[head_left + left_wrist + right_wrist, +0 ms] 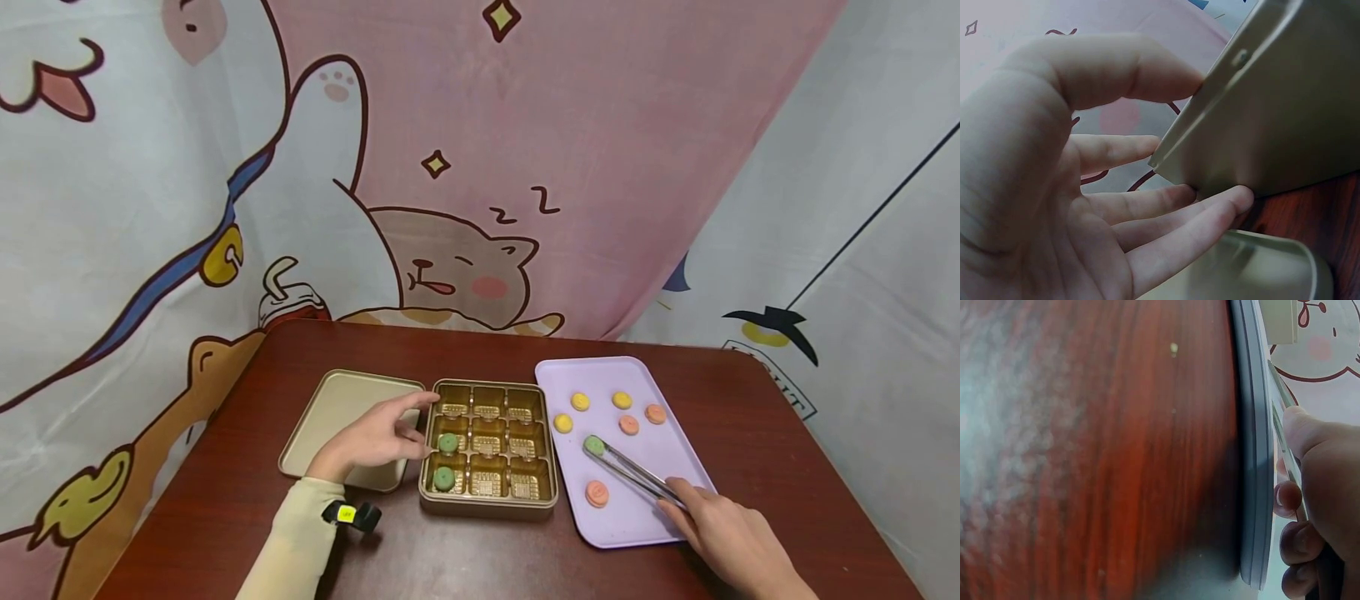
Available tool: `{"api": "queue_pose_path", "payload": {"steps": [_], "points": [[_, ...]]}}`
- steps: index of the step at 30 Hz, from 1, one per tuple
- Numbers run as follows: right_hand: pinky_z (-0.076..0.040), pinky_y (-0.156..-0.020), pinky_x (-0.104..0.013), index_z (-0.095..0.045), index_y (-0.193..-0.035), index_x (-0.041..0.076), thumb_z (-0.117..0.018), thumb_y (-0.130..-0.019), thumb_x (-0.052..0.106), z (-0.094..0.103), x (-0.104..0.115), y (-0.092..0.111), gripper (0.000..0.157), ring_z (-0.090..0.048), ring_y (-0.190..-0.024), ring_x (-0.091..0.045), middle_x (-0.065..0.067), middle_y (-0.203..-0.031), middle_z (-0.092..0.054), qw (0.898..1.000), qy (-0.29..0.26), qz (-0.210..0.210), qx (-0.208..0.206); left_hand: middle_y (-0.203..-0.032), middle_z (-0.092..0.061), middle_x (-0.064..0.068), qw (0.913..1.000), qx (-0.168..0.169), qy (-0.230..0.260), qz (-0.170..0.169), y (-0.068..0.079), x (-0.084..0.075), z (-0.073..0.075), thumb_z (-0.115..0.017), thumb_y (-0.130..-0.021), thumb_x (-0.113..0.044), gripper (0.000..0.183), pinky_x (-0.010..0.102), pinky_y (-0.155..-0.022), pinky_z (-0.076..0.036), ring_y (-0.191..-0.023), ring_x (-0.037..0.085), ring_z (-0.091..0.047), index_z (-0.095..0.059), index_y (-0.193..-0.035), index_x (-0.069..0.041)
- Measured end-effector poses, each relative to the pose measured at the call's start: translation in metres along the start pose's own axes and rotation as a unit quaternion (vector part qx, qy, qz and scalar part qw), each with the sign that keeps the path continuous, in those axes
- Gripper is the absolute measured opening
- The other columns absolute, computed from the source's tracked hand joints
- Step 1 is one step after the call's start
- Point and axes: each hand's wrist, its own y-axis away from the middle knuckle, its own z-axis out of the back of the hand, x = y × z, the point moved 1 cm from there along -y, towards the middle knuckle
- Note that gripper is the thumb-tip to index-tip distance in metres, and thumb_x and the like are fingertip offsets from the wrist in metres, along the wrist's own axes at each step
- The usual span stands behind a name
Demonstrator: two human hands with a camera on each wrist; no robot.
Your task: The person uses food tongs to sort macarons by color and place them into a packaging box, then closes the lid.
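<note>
My right hand [731, 529] grips a pair of metal tongs [641, 473], whose tips are at a green macaron [594, 445] over the lilac tray [637, 521]. On that tray also lie orange macarons [597, 493] and yellow macarons [580, 402]. With loosely extended fingers, my left hand [375, 437] touches the left side of a gold box [487, 510]; in the left wrist view, thumb and fingertips rest against its wall [1272, 106]. The box has a gold divided insert. Two green macarons [445, 478] sit in its left column, in the middle and front compartments.
A flat gold lid [360, 392] lies left of the box, partly behind my left hand. All of it stands on a dark red-brown wooden table [390, 550]. Behind the table hangs a printed cartoon curtain [570, 150].
</note>
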Motion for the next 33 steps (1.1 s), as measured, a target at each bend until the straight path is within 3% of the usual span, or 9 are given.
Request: {"api": "queue_pose_path", "payload": {"steps": [19, 28, 33], "points": [[-0.061, -0.062, -0.047, -0.072, -0.118, 0.013, -0.073, -0.098, 0.047, 0.003, 0.006, -0.001, 0.039, -0.066, -0.074, -0.015, -0.006, -0.099, -0.076, 0.999, -0.009, 0.013, -0.048, -0.164, -0.036, 0.027, 1.0000, 0.003, 0.000, -0.007, -0.001, 0.002, 0.000, -0.076, -0.086, 0.001, 0.086, 0.029, -0.084, -0.063, -0.102, 0.025, -0.075, -0.036, -0.162, -0.004], [-0.053, -0.053, -0.036, -0.070, -0.119, 0.015, -0.073, -0.098, 0.044, 0.007, 0.009, -0.002, 0.036, -0.052, -0.065, -0.010, 0.000, -0.090, -0.072, 0.997, -0.010, 0.027, -0.078, -0.163, -0.036, 0.028, 1.0000, 0.001, 0.003, -0.004, 0.000, 0.001, 0.000, -0.077, -0.086, 0.001, 0.086, 0.029, -0.084, -0.063, -0.102, 0.026, -0.075, -0.036, -0.162, -0.004], [-0.048, -0.051, -0.034, -0.070, -0.115, 0.016, -0.078, -0.095, 0.037, 0.009, 0.012, -0.004, 0.030, -0.050, -0.064, -0.008, 0.003, -0.084, -0.068, 0.991, -0.008, 0.050, -0.124, -0.164, -0.036, 0.027, 1.0000, 0.000, -0.001, -0.003, -0.001, 0.002, -0.001, -0.077, -0.086, 0.001, 0.086, 0.029, -0.084, -0.062, -0.103, 0.026, -0.075, -0.036, -0.162, -0.005]]}}
